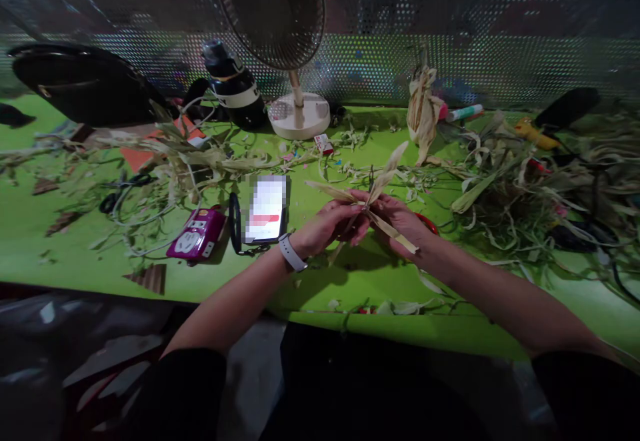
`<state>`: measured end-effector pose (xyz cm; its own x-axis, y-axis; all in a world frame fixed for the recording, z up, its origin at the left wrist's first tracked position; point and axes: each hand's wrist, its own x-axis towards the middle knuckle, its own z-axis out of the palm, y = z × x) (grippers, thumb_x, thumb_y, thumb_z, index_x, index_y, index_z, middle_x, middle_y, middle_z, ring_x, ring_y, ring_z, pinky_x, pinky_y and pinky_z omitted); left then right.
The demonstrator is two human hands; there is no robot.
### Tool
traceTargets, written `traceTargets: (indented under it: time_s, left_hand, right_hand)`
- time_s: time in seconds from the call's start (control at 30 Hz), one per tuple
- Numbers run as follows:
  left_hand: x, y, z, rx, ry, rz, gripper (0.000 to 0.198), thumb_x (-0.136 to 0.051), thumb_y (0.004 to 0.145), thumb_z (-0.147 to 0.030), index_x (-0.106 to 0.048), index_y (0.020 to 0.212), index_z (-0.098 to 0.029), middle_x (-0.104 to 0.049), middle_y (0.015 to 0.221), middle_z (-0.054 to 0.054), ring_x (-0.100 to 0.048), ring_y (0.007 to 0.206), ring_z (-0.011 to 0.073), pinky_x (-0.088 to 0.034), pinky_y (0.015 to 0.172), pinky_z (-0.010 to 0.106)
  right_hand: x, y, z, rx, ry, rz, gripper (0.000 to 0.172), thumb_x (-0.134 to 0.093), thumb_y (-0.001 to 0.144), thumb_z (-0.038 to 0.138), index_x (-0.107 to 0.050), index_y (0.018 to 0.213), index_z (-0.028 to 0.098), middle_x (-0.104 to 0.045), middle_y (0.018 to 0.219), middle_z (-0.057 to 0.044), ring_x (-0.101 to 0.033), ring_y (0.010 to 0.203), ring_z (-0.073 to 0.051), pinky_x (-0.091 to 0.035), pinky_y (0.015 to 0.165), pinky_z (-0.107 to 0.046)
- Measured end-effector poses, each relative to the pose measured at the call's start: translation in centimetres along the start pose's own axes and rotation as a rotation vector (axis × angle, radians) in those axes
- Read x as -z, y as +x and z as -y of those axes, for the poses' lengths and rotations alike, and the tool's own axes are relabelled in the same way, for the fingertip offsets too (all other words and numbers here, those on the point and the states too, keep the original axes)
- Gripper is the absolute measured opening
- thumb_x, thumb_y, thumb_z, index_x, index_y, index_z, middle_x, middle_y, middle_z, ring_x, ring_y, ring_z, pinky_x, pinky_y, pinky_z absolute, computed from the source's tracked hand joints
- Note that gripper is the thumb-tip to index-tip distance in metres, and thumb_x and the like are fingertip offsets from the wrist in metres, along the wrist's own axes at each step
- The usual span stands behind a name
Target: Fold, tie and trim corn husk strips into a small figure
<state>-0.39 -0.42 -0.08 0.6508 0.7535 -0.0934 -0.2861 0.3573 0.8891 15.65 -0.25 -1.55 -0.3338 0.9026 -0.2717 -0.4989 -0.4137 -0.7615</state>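
Strips of dry corn husk [389,173] cross in a star shape over the table, their pale ends pointing several ways. My left hand [329,225] pinches them near the crossing, thumb on top; a white watch band circles that wrist. From the other side, my right hand [397,219] closes on the same strips, and its fingertips are partly hidden behind them. A thin dark stem or wire [371,179] sticks up at the crossing. Beside my right wrist shows a curved red handle [429,223], mostly covered by the hand.
A lit phone [267,209] and a purple power strip [197,235] lie left on the green table [320,287]. Behind stand a fan [299,115], a dark bottle [235,91] and a husk figure [421,114]. Husk scraps [525,201] heap up right; a black bag [85,84] sits far left.
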Motion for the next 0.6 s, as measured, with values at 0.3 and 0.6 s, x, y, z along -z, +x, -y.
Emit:
traceTargets:
  time_s: [0.3,0.6]
  left_hand:
    - [-0.6,0.3,-0.5,-0.121,0.233,-0.082,0.033,-0.074,0.076,-0.035,-0.069,0.102,-0.017,-0.069,0.082,0.002,-0.063,0.07,0.0112,-0.051,0.071,0.025]
    - [-0.8,-0.6,-0.9,-0.297,0.551,-0.005,0.016,-0.063,0.085,-0.03,-0.07,0.09,-0.016,-0.065,0.081,0.005,-0.057,0.07,0.0114,-0.047,0.068,0.023]
  right_hand:
    - [0.0,-0.1,0.3,0.098,-0.078,-0.057,0.02,-0.079,0.061,0.022,-0.065,0.075,0.018,-0.07,0.064,0.003,-0.061,0.054,-0.011,-0.048,0.05,-0.023]
    - [0.0,-0.5,1.1,0.185,-0.198,-0.102,0.033,-0.084,0.06,0.037,-0.056,0.062,0.019,-0.056,0.055,0.006,-0.049,0.049,-0.007,-0.043,0.05,-0.021]
